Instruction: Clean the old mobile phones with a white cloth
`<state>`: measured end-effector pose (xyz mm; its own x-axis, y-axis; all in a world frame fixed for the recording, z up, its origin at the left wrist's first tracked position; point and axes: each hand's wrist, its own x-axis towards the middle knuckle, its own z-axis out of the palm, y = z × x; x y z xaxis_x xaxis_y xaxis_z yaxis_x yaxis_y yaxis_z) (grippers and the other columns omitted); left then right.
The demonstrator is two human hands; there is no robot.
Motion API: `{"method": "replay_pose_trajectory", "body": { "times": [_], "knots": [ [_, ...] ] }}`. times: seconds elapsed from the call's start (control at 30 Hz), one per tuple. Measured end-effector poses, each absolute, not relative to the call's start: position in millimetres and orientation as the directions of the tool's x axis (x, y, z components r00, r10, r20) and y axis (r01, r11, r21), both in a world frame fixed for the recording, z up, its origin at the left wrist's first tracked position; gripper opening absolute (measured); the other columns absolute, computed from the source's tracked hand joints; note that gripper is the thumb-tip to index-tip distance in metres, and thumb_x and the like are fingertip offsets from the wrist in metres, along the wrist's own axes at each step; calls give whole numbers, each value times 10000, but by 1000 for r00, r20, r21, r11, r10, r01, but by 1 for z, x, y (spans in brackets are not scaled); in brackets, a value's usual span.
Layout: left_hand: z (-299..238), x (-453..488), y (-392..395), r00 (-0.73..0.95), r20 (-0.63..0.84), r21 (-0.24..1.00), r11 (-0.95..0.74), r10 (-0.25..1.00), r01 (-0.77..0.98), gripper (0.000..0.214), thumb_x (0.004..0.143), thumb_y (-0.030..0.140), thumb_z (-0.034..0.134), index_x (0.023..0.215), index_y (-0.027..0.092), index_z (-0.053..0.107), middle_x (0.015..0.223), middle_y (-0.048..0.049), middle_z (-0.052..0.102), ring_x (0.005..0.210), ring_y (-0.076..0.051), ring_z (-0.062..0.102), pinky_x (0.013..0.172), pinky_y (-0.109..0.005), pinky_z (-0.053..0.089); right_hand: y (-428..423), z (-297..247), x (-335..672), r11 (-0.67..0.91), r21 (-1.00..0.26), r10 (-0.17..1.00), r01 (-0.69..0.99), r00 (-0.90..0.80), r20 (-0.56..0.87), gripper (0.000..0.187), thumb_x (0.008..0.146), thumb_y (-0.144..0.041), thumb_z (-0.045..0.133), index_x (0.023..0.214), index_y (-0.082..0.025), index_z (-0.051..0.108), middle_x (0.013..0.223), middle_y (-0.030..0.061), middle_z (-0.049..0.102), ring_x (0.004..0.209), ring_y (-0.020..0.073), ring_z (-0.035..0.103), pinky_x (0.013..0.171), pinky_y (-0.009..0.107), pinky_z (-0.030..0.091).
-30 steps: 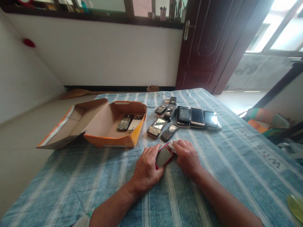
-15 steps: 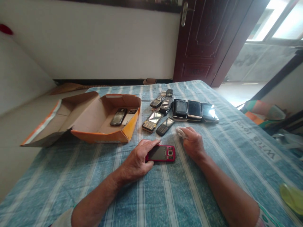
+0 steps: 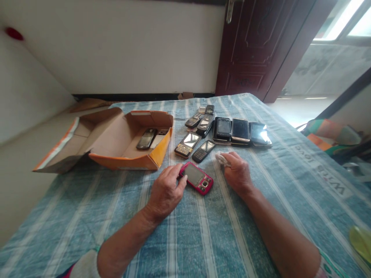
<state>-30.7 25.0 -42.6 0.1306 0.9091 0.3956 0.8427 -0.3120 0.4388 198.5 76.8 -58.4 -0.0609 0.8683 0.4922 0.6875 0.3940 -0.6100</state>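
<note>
This looks like a room in a home. A blue striped blanket (image 3: 290, 185) with words on it covers the wide flat top in the middle. At the far side are a plain white wall (image 3: 130, 46) and a dark red wooden door (image 3: 255, 46) with a metal handle (image 3: 231, 5). Sunlight comes in through a window (image 3: 342, 23) on the far right. Bright folded cloth (image 3: 330, 135) lies on the right.

Left hand (image 3: 165, 191) and right hand (image 3: 237, 173) bare, both forearms uncovered up to the frame's bottom edge. Left sleeve (image 3: 85, 267): white bunched cuff with a bit of pink fabric beside it. Right sleeve (image 3: 326, 266): light fabric with green and pink print, only a corner in view.
</note>
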Motion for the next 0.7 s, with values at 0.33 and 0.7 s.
{"method": "replay_pose_trajectory", "body": {
  "times": [0.33,0.7],
  "knots": [
    [-40,-25,23,99,347,571,-294,933,766,456,799,254,613,1230,141,514,1088,-101,648,875,-196,651,808,-361,569,71,-55,192,430,-656,869,620,-87,487,299,776,-65,474,899,-193,714,781,33,628,750,164,580,695,256,431],
    [-16,-15,21,-208,-131,947,184,969,264,569,680,274,714,1193,107,535,1031,-119,668,890,-216,667,736,-315,551,54,-43,172,143,-976,985,163,-117,125,171,813,-291,589,852,-179,713,700,2,639,616,132,539,585,245,418]
  ]
}}
